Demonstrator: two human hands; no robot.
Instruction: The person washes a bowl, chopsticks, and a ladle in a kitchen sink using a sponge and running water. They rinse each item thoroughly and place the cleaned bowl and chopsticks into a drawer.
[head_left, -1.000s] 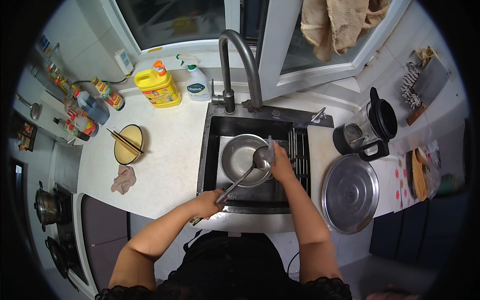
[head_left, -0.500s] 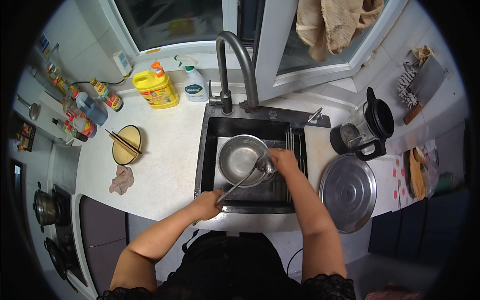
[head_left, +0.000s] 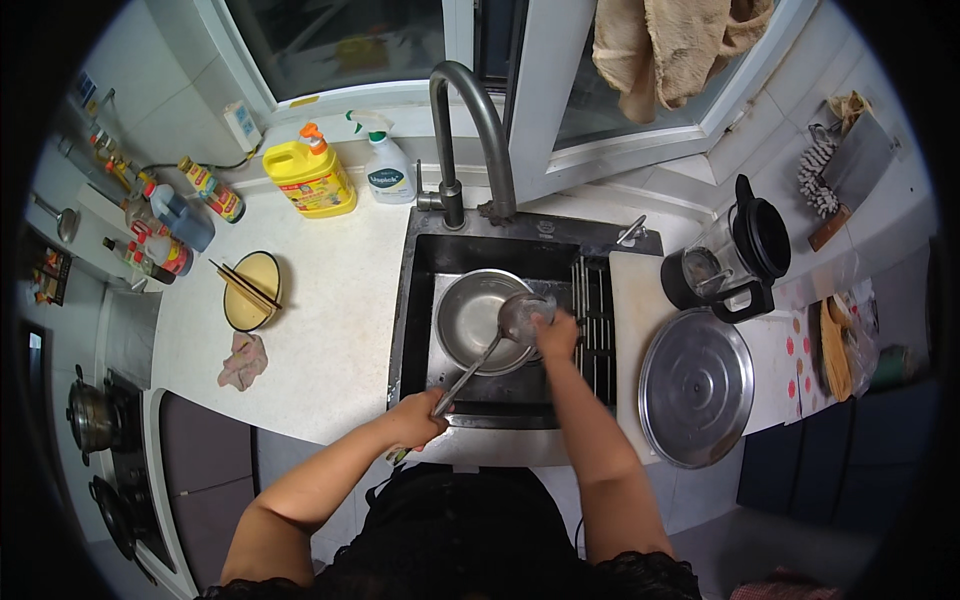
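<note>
My left hand [head_left: 418, 419] is closed round the handle of a metal ladle [head_left: 515, 320], near the sink's front edge. The ladle's bowl hangs over a round steel pot [head_left: 470, 312] standing in the dark sink [head_left: 425, 250]. At the ladle's bowl, my right hand [head_left: 557, 334] is closed and slightly blurred. Its fingers press a greyish, shiny wad [head_left: 543, 309] against the bowl's rim; what the wad is I cannot make out. The pot's right side is partly hidden behind the ladle.
A tall curved faucet [head_left: 470, 90] rises behind the sink, with a metal rack [head_left: 593, 300] along its right side. A large round lid [head_left: 697, 385] and a blender [head_left: 725, 250] stand to the right. Leftward are a bowl with chopsticks [head_left: 253, 290], a pink cloth [head_left: 243, 362] and a yellow jug [head_left: 311, 178].
The ladle's bowl has turned, its rounded side now showing more. My right hand has shifted slightly down and left along it. My left hand keeps its grip on the handle.
</note>
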